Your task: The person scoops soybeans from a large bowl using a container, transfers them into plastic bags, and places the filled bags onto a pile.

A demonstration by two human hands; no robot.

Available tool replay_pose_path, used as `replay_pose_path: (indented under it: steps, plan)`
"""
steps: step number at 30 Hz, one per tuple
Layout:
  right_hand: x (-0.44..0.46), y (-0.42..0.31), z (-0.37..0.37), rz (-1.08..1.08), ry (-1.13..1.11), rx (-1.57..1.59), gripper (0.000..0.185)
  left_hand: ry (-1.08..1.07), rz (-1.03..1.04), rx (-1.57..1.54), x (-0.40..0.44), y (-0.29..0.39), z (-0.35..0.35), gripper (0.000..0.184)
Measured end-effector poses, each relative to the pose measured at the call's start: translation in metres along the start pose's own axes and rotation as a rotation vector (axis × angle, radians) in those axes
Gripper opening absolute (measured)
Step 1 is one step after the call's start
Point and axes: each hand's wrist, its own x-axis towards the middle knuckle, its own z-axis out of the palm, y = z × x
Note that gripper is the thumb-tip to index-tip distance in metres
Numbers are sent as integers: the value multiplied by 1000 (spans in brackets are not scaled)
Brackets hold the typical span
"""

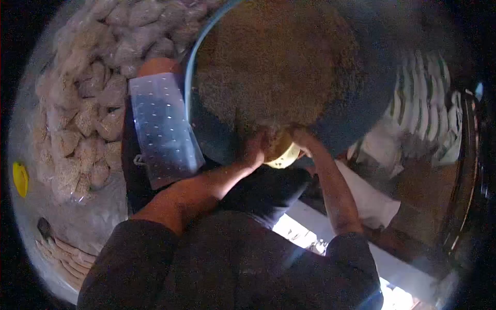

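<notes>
Both my hands are at the near rim of a large blue tub (189,77). A wide mass of brown, grain-like material (274,62) fills much of the tub. My left hand (253,151) grips the left side of a small pale yellow bowl (284,159). On the bowl's right side, my right hand (303,141) is closed around the edge. Brown material shows inside the bowl, which appears tilted. Some of my fingertips are dim and partly hidden.
Many filled clear bags (88,119) are heaped at the left. A stack of clear plastic bags (166,124) lies over my left leg. A yellow object (20,179) sits at the far left. Striped cloth (421,98) and a white sheet (369,199) are on the right.
</notes>
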Motion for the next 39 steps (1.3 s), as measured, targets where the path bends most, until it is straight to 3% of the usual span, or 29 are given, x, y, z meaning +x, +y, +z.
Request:
replay_pose_path:
  steps: [3, 7, 10, 12, 13, 15, 16, 18, 19, 20, 22, 23, 24, 27, 28, 30, 32, 35, 36, 39]
  plan:
    - [26, 10, 5, -45, -19, 10, 59, 71, 305, 856, -5, -5, -11, 30]
    - [19, -4, -4, -228, 16, -78, 53, 15, 409, 832, 10, -25, -29, 30]
    - [36, 5, -12, 103, 17, 41, 49, 58, 368, 1031, -3, 11, -17, 27]
    - [77, 36, -26, -213, 134, 172, 50, 72, 341, 1059, -15, 32, -5, 25]
    - [98, 50, -3, -435, 284, -43, 48, 103, 328, 1069, -14, 38, -1, 24]
    - [138, 76, 42, -743, 809, -582, 45, 157, 298, 1183, -9, 34, -4, 26]
    - [138, 67, 80, -821, 1010, -529, 43, 187, 230, 1217, 3, 33, -4, 26]
    - [130, 61, 101, -738, 1114, -468, 38, 205, 287, 1256, 6, 50, -4, 27]
    - [129, 60, 88, -601, 969, -467, 35, 215, 377, 1260, 1, 60, -4, 27]
    - [130, 55, 78, -548, 869, -378, 33, 232, 469, 1263, 2, 72, -4, 28]
    - [64, 22, 43, -494, 725, -112, 29, 18, 432, 1559, -1, 127, 4, 28]
    - [35, 15, 33, -637, 704, 96, 26, -99, 401, 1700, -6, 161, 14, 29]
    - [6, 19, 30, -779, 685, 326, 24, -95, 398, 1671, -22, 189, 28, 32]
    - [-84, 14, 15, -1053, 798, 620, 20, -8, 139, 1145, -24, 243, 46, 38]
    - [-100, 11, 8, -1089, 763, 752, 21, -94, 689, 1800, -22, 248, 46, 42]
    - [-109, 6, 5, -1252, 651, 1004, 25, -237, 1093, 1628, -14, 243, 99, 41]
    - [-98, 5, 4, -1485, 478, 1233, 32, -489, 1121, 1178, 15, 226, 112, 39]
    - [-30, -27, 15, -1576, 972, 1716, 43, -334, 744, 896, 20, 206, 152, 33]
    - [-1, -24, 21, -1339, 953, 1538, 53, -336, 700, 765, 32, 196, 154, 27]
    - [11, -7, 12, -1149, -863, 2099, 57, -137, 578, 865, 22, 198, 167, 15]
